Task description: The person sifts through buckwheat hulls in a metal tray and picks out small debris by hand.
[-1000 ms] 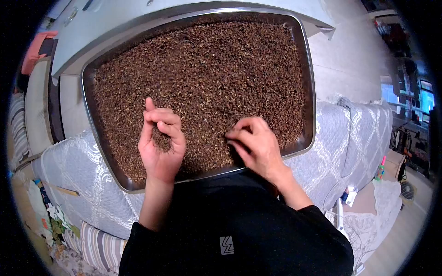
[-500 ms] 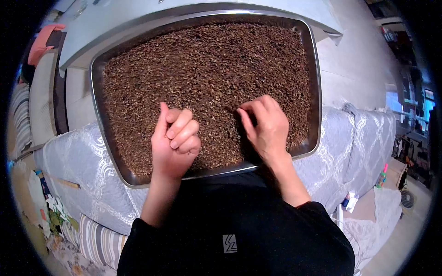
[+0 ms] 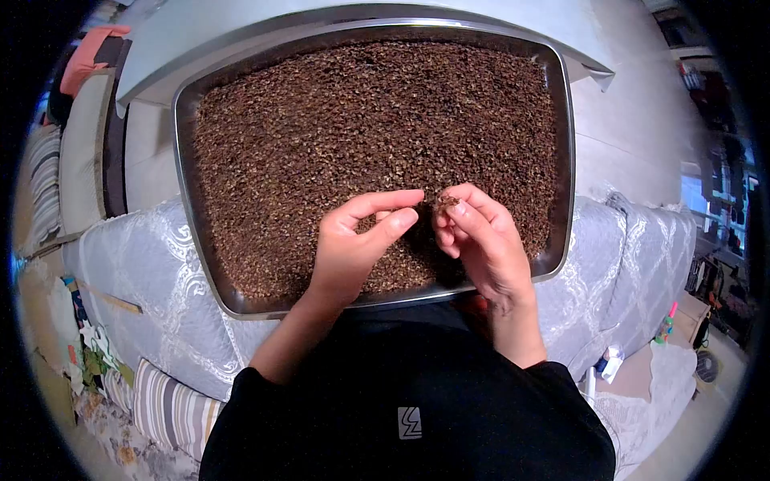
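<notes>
A large metal tray [image 3: 568,200] holds a layer of small dried brown pieces [image 3: 321,144]. Over its near part, my right hand [image 3: 484,232] pinches a small clump of brown bits [image 3: 447,204] between thumb and fingers. My left hand [image 3: 362,239] is just to the left, its thumb and index finger stretched toward the clump with a gap between their tips. Nothing shows between those two fingertips, and its other fingers are mostly hidden behind the thumb.
Beyond the tray is a pale table edge [image 3: 353,11]. A grey-white patterned cover [image 3: 144,272] lies under and beside the tray. At the lower left is a striped cushion [image 3: 172,409]; a bottle with a pink top [image 3: 668,322] stands at the right.
My left hand has opened from a loose fist and moved right, toward my right hand. My right hand has turned, and the clump in its fingers now shows. The view has shifted slightly.
</notes>
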Demonstrator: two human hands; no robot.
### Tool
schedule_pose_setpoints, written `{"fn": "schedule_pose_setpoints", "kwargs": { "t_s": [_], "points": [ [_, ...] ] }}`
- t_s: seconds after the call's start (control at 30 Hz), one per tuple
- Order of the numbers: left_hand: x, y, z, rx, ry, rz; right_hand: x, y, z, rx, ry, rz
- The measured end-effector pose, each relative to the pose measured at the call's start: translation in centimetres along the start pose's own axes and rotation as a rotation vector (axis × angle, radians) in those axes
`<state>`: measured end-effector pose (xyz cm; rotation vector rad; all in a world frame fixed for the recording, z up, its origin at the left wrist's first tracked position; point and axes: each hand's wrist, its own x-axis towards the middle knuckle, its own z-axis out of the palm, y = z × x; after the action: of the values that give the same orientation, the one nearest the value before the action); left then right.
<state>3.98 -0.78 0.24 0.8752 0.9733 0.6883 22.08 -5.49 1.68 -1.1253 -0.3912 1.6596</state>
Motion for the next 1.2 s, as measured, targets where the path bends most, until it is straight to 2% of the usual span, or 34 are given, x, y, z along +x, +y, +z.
{"fn": "schedule_pose_setpoints", "kwargs": {
  "t_s": [0.03, 0.2, 0.3, 0.4, 0.5, 0.87, 0.97, 1.0, 1.1, 1.2],
  "points": [
    [-0.1, 0.0, 0.0, 0.056, 0.017, 0.032, 0.1, 0.1, 0.1, 0.064, -0.028, 0.029],
    [0.5, -1.0, -0.2, 0.238, 0.027, 0.324, 0.4, 0.9, 1.3, -0.123, -0.011, 0.057],
    [0.9, -1.9, -0.8, 0.258, 0.030, 0.364, 0.4, 1.3, 1.6, -0.177, -0.026, 0.056],
    [0.2, -1.0, -0.9, -0.071, 0.044, -0.029, 0.5, 1.7, 1.3, -0.241, -0.076, 0.018],
    [0.4, -1.3, -1.5, -0.282, -0.043, -0.127, 0.5, 2.0, 1.3, -0.305, -0.080, -0.022],
    [0.7, -1.5, -1.6, -0.353, -0.023, -0.160, 0.6, 1.6, -0.5, -0.341, -0.003, -0.084],
    [0.7, -1.2, -1.7, -0.325, -0.041, -0.186, 1.7, 2.9, -0.8, -0.637, 0.028, -0.434],
    [0.7, -1.1, -1.7, -0.310, -0.054, -0.199, 1.4, 2.2, 0.0, -0.658, 0.032, -0.375],
    [0.7, -1.4, -1.6, -0.268, -0.127, -0.241, 1.7, 1.9, 0.1, -0.752, -0.075, -0.480],
    [0.7, -1.5, -1.7, -0.356, -0.167, -0.245, 1.2, 2.1, 0.4, -0.451, -0.045, -0.238]
  ]
}}
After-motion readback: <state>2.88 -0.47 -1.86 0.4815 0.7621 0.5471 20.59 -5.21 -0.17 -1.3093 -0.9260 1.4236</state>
